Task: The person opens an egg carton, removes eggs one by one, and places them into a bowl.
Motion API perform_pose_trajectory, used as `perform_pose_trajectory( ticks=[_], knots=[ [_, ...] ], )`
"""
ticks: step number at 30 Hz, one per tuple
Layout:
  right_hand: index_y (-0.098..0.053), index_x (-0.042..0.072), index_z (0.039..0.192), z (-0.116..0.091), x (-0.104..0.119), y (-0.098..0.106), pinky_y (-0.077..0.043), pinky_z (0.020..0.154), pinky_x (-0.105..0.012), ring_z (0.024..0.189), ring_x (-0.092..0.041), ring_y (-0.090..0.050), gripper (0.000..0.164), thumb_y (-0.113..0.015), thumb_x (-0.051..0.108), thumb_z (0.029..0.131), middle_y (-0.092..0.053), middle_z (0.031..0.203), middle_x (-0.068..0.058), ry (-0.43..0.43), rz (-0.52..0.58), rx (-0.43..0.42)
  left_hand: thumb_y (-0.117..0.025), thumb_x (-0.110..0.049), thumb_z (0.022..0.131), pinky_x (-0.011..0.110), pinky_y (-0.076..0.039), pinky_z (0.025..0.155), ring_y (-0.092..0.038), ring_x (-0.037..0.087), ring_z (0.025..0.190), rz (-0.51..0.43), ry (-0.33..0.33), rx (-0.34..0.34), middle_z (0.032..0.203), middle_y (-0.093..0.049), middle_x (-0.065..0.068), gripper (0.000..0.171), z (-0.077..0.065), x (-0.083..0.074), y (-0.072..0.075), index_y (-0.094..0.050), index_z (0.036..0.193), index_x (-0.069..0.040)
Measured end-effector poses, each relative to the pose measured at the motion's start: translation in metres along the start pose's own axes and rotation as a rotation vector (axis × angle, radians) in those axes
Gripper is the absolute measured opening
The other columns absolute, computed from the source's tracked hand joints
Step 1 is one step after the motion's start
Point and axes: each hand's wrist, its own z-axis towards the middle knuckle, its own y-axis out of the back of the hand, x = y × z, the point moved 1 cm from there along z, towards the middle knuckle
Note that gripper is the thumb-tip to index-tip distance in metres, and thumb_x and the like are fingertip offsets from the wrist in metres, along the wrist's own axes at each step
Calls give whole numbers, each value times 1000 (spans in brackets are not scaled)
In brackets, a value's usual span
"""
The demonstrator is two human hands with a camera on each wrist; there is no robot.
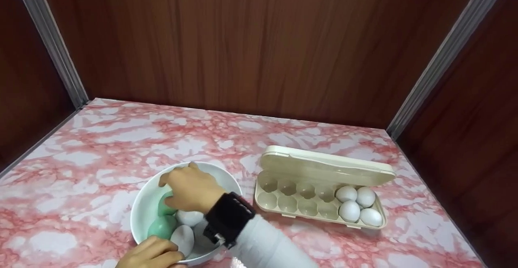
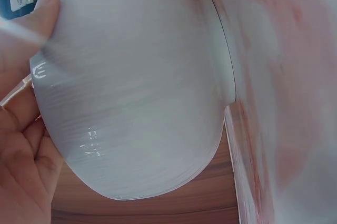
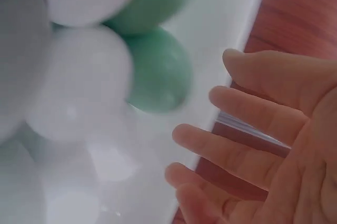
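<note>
A white bowl (image 1: 140,205) stands at the front left of the table and holds green eggs (image 1: 161,227) and white eggs (image 1: 183,240). At its near rim, my left hand (image 1: 150,254) grips the bowl; the left wrist view has the thumb at the edge of the bowl's smooth outer side (image 2: 131,87). Over the bowl reaches my right hand (image 1: 193,188), which wears a black strap at the wrist. Its fingers are loosely spread beside a green egg (image 3: 160,71) and hold nothing in the right wrist view. Part of the eggs is hidden beneath that hand and wrist.
To the right of the bowl lies a cream egg carton (image 1: 297,215) with its lid (image 1: 323,164) raised. Several white eggs (image 1: 349,211) fill its right end. Brown wood-look panels (image 1: 226,45) enclose the red-and-white marbled table (image 1: 121,138).
</note>
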Motion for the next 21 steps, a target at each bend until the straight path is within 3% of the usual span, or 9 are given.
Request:
perform_pose_trajectory(
  ticks=[5, 10, 16, 21],
  knots=[
    [-69, 29, 124, -20, -11, 17, -51, 85, -28, 111, -18, -57, 30, -69, 34, 93, -68, 121, 10, 54, 13, -74, -54, -31, 104, 13, -40, 62, -49, 5, 70, 17, -10, 7, 79, -59, -8, 32, 3, -1, -2, -67, 78, -18],
    [-75, 19, 113, -42, -26, 28, -44, 100, -31, 111, -15, -59, 21, -69, 25, 94, -71, 114, 6, 142, 70, -178, -57, -32, 102, 11, -40, 63, -50, 5, 73, -5, 24, 19, 80, -59, -9, 29, 2, -2, -1, -68, 80, -19],
    [-73, 18, 116, -75, -51, 36, -46, 104, -39, 112, -18, -58, 24, -68, 28, 94, -67, 116, 3, 87, 121, -265, -57, -34, 101, 10, -38, 61, -50, 5, 72, -2, 20, 10, 80, -59, -8, 29, 2, -1, -1, -69, 80, -19],
    [-69, 15, 120, -101, -76, 37, -49, 96, -40, 108, -20, -56, 30, -68, 29, 94, -66, 113, -1, 31, 161, -309, -57, -34, 101, 8, -38, 61, -48, 4, 71, -8, 40, 14, 79, -59, -8, 27, 1, -3, 1, -68, 80, -21]
  ],
)
